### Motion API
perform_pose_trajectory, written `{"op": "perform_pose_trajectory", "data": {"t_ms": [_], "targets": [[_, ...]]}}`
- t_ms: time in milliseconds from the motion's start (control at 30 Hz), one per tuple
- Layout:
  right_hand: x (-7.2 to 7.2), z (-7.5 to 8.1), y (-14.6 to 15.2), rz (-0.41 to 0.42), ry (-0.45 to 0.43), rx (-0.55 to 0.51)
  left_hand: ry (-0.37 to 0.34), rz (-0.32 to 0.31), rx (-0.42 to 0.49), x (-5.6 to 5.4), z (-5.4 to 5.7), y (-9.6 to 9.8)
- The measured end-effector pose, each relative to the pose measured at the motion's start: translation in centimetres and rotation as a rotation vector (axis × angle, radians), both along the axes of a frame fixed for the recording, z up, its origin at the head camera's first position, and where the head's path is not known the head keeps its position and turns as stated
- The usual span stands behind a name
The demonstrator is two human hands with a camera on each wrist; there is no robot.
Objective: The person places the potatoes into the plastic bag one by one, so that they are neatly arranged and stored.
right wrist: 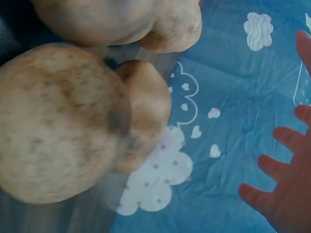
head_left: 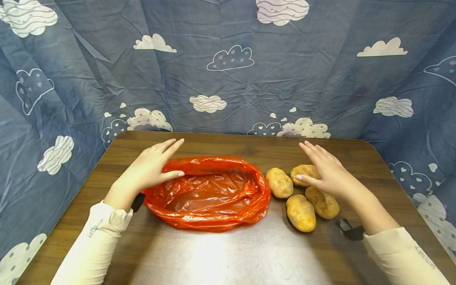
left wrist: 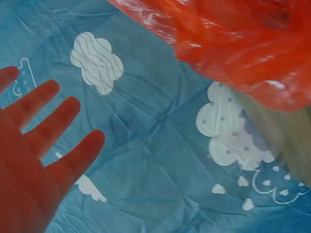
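Red plastic bag (head_left: 213, 221), one, mouth open, between the table's (head_left: 249, 145) left edge and the potatoes (head_left: 301, 213), four, clustered rightward. Left hand (head_left: 151, 168), right hand (head_left: 330, 176): fingers extended, holding nothing. Step, apparently: poised before handling; next move calls for gripping one potato.

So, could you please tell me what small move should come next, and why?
Probably lower the bare right hand and grasp the frontmost yellow-brown oval potato: the hand is empty and close to all four potatoes, while the red translucent plastic bag beside them gapes wide, with no potato visible inside.
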State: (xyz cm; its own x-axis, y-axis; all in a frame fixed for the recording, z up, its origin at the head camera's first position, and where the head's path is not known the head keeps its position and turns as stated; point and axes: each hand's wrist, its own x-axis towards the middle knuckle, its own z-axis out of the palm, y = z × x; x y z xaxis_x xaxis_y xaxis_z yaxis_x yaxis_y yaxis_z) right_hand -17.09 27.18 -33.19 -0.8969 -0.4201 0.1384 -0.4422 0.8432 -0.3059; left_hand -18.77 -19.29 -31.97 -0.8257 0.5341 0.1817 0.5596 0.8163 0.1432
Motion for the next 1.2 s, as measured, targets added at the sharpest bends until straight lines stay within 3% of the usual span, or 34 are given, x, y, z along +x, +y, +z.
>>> {"op": "perform_pose_trajectory", "data": {"t_ms": [433,733,933,1200], "targets": [[1.3,-2.2,2.5,0.022,0.046,-0.091,-0.067,0.109,0.066,1.1,-2.0,-2.7],[2.5,-3.7,3.4,-0.001,0.046,-0.154,-0.155,0.157,0.18,2.3,-3.8,-4.3],[3.3,-4.6,3.9,-0.002,0.046,-0.193,-0.146,0.157,0.244,2.9,-5.1,-5.4],[4.2,-5.8,4.4,-0.052,-0.034,-0.286,-0.18,0.17,0.357,3.6,-6.6,-6.5]]}}
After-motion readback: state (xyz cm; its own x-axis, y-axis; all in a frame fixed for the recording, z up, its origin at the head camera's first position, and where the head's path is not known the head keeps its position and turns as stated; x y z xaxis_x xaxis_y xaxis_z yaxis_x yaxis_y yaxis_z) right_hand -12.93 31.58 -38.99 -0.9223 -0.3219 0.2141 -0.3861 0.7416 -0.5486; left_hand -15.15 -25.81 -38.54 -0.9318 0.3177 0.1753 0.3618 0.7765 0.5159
